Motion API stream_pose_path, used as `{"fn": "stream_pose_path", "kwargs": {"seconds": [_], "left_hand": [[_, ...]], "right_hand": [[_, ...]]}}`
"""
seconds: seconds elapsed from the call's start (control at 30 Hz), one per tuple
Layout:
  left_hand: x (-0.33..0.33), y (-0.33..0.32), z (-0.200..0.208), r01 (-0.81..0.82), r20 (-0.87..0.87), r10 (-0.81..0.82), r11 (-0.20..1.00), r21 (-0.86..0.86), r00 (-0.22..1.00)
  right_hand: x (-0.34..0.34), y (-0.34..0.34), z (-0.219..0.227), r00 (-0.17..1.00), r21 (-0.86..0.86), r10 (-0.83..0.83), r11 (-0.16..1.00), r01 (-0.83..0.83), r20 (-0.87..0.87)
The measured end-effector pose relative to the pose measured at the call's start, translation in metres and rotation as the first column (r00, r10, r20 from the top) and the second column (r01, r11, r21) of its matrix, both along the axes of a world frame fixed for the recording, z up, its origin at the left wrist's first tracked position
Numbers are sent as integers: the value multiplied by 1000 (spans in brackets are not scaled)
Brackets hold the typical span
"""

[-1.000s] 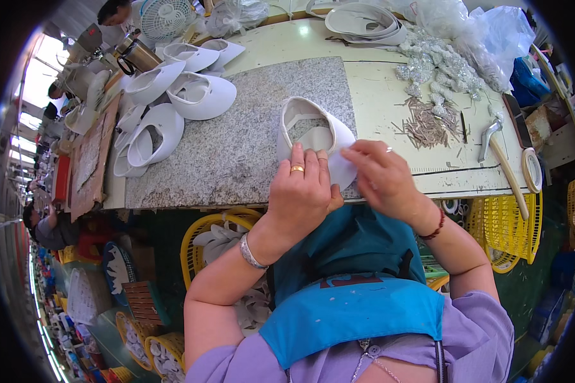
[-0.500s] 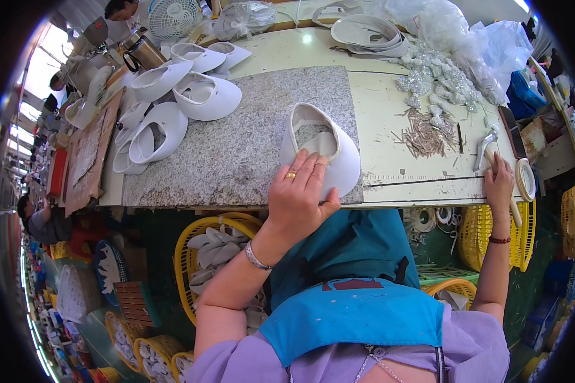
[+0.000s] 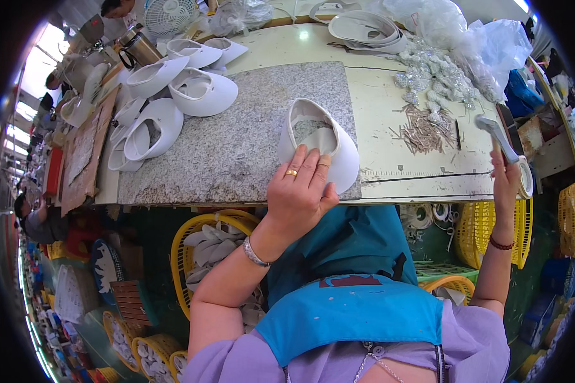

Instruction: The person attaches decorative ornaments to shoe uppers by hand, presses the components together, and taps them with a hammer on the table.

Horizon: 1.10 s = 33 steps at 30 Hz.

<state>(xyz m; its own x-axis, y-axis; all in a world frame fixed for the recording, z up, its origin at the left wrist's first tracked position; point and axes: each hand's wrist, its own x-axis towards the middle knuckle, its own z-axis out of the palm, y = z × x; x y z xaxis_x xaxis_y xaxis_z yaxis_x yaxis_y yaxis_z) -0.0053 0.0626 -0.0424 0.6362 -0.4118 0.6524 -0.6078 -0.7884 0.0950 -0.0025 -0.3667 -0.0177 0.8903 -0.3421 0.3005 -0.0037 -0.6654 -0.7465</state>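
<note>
A white sun visor [image 3: 343,159] lies near the front edge of the table, its curved brim toward the right. My left hand [image 3: 302,185] holds it down, fingertips at the rim of its opening and thumb beside the brim. At the right end of the table, my right hand [image 3: 506,182] is closed round a hammer [image 3: 497,135]. Its grey metal head points up and away from me; most of the handle is hidden by the hand. Several more white visors [image 3: 204,92] rest in an overlapping group at the far left.
A speckled grey slab [image 3: 249,140] lies on the pale table. Small brown sticks [image 3: 421,131] are heaped right of it, with glittery silver trim [image 3: 437,83] behind. A tape roll [image 3: 525,177] sits by my right hand. Yellow baskets [image 3: 177,255] stand below the table edge.
My right hand has lifted the hammer and turned it, so its head now stands out higher above the table. My left hand stays on the visor.
</note>
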Motion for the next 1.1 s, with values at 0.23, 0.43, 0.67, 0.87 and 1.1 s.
{"fn": "stream_pose_path", "kwargs": {"seconds": [0.23, 0.43, 0.67, 0.87, 1.1], "left_hand": [[-1, 0, -2, -12, -9, 11, 998, -69, 1000], [-1, -1, -8, -25, -10, 23, 986, -167, 1000], [-2, -3, -7, -38, -18, 35, 985, -168, 999], [-1, -3, -9, -43, -11, 41, 985, -170, 999], [0, -4, -9, -41, 4, 42, 984, -176, 999]], "right_hand": [[-17, 145, 17, 890, 147, 456, 881, -450, -8], [-8, 202, 37, 767, -236, 640, 752, -616, 38], [3, 221, 38, 769, -465, 639, 676, -572, -16], [7, 221, 43, 732, -649, 672, 506, -568, -116], [12, 217, 48, 683, -700, 714, 408, -587, -157]]}}
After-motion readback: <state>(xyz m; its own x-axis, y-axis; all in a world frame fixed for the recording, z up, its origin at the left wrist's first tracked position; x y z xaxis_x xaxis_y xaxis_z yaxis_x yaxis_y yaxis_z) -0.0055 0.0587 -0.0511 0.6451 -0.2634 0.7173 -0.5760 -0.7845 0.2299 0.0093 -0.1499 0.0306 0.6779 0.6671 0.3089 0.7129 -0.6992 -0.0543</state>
